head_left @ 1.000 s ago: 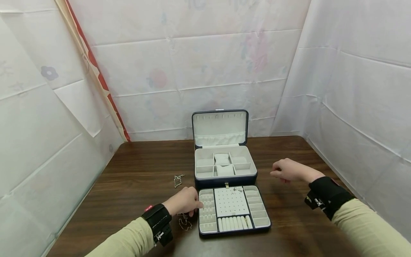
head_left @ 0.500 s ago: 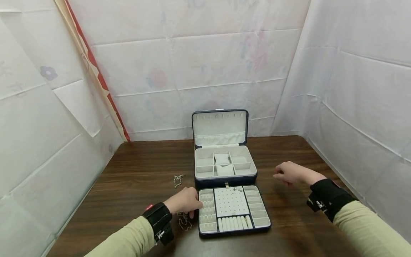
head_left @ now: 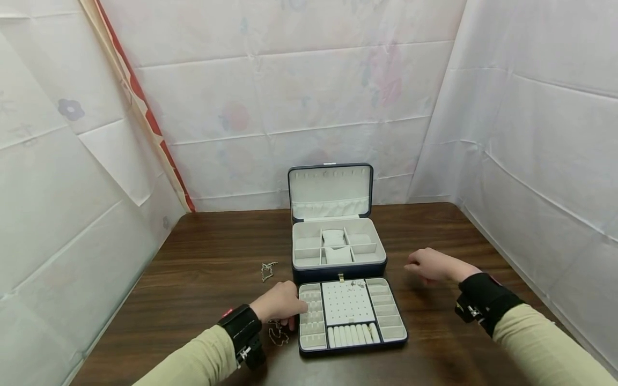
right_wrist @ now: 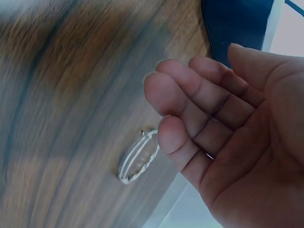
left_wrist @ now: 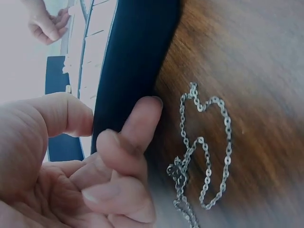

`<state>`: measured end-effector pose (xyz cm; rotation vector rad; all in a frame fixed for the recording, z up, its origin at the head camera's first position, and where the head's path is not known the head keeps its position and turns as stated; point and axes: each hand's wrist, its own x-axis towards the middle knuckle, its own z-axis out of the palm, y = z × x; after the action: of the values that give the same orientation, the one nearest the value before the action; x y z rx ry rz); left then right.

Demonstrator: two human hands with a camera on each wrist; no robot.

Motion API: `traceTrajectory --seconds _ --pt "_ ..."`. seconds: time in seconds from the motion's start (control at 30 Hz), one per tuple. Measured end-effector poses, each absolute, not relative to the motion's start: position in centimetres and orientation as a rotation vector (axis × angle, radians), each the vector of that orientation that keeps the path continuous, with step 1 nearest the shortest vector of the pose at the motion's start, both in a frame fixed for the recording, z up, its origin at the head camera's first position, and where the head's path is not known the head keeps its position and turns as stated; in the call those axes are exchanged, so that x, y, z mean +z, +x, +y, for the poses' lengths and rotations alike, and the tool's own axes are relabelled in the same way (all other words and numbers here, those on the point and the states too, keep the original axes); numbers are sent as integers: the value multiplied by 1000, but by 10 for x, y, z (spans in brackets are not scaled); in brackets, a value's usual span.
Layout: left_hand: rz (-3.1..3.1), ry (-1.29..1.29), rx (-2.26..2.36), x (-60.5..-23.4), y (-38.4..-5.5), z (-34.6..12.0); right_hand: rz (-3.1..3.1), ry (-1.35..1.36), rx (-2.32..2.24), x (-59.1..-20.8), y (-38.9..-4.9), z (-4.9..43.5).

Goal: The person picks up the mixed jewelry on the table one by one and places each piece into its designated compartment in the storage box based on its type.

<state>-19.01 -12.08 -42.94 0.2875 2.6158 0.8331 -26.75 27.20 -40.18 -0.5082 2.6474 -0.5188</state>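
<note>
An open navy jewelry box [head_left: 338, 252] with cream compartments stands mid-table. Its lift-out tray [head_left: 352, 343] lies in front of it. My left hand [head_left: 282, 305] holds the tray's left rim [left_wrist: 135, 57], thumb over the top and forefinger against the side. A silver chain [left_wrist: 204, 156] lies on the wood right beside that hand [left_wrist: 95, 156]. My right hand [head_left: 427, 265] hovers low to the right of the box, fingers relaxed and holding nothing. Under its fingers [right_wrist: 190, 114] a thin silver bangle [right_wrist: 138, 156] lies on the table.
A second chain [head_left: 267, 269] lies left of the box. Small earrings [head_left: 357, 284] sit at the far edge of the tray's peg panel. The brown table [head_left: 207, 252] is walled by white sheets at the back and both sides.
My right hand has sunk a little toward the table and drifted slightly left. The left hand, tray and box have stayed put.
</note>
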Motion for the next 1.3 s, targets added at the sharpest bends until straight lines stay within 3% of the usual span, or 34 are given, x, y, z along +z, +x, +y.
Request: traceTrajectory --seconds 0.77,1.3 --pt "2637 266 938 -418 -191 -128 2536 -309 -1034 -408 -275 230" --pt "2625 244 913 -404 -185 -134 2488 -228 -1134 -407 -276 210"
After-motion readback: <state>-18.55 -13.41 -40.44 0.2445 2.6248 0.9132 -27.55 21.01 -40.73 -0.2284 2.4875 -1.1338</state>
